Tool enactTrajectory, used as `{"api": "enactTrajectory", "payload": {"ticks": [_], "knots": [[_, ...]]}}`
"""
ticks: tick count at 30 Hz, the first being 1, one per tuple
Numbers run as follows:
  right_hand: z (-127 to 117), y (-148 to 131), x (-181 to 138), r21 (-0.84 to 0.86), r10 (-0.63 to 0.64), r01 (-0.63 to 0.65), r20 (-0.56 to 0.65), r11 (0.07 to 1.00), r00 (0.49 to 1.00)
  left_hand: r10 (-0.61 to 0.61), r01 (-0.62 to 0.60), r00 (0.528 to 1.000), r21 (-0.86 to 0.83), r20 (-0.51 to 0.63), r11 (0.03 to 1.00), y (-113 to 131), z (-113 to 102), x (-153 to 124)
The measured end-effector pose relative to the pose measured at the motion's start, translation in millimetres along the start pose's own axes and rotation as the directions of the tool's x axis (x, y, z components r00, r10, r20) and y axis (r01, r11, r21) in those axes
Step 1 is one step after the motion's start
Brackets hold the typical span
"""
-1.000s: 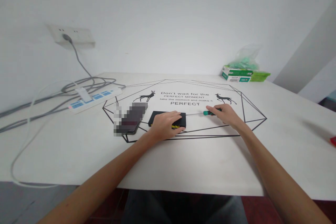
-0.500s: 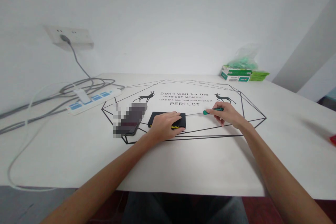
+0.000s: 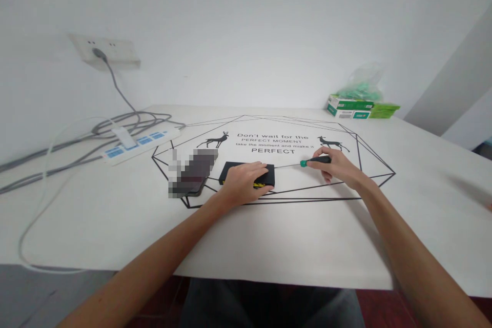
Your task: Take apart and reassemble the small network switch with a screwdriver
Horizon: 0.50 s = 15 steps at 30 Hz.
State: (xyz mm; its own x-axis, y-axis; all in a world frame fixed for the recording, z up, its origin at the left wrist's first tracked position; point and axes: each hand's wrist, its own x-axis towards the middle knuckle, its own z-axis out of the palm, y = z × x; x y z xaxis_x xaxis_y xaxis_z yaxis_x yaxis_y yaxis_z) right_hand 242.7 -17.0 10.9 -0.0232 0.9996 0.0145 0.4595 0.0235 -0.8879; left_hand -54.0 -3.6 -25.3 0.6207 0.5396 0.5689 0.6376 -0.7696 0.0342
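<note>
My left hand (image 3: 245,182) lies over a flat black box (image 3: 229,170) with a yellow-marked front side, its fingers gripping the top and near edge against the table. In my right hand (image 3: 340,166) is a screwdriver (image 3: 321,159) with a black and green handle, pinched between thumb and fingers. Its thin metal shaft lies level and points left, with the tip at the box's right side. Whether the tip sits in a screw is too small to tell. Left of the box rests a dark phone (image 3: 198,170), partly pixelated.
A white power strip (image 3: 144,147) with a plugged-in charger and grey cables (image 3: 115,125) lies at the left. Green and white boxes (image 3: 351,105) with a plastic bag (image 3: 363,84) stand at the back right. The white tabletop (image 3: 292,246) has printed deer and lettering.
The view has shifted slightly, so everything appears a little to the right. My right fingers have moved on the screwdriver handle, showing more of it. The left hand stays on the box.
</note>
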Motion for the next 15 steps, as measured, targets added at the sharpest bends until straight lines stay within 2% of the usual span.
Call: {"api": "enactTrajectory", "payload": {"ticks": [2, 5, 9, 15], "knots": [[0.5, 0.1, 1.0, -0.015, -0.047, 0.047, -0.027, 0.999, 0.999, -0.003, 0.003, 1.000, 0.002, 0.003, 1.000, -0.3, 0.1, -0.2], [2.8, -0.3, 3.0, -0.157, -0.110, 0.095, -0.091, 0.983, 0.990, -0.005, 0.005, 1.000, 0.000, 0.004, 1.000, -0.7, 0.1, -0.2], [5.1, -2.0, 3.0, -0.280, -0.053, 0.014, -0.132, 0.960, 0.990, -0.003, 0.003, 1.000, -0.005, 0.003, 1.000, -0.1, -0.5, 0.1], [2.1, -6.0, -3.1, -0.079, 0.018, -0.019, -0.019, 0.997, 1.000, -0.004, 0.004, 1.000, 0.003, 0.000, 1.000, 0.5, -0.8, -0.2]]}}
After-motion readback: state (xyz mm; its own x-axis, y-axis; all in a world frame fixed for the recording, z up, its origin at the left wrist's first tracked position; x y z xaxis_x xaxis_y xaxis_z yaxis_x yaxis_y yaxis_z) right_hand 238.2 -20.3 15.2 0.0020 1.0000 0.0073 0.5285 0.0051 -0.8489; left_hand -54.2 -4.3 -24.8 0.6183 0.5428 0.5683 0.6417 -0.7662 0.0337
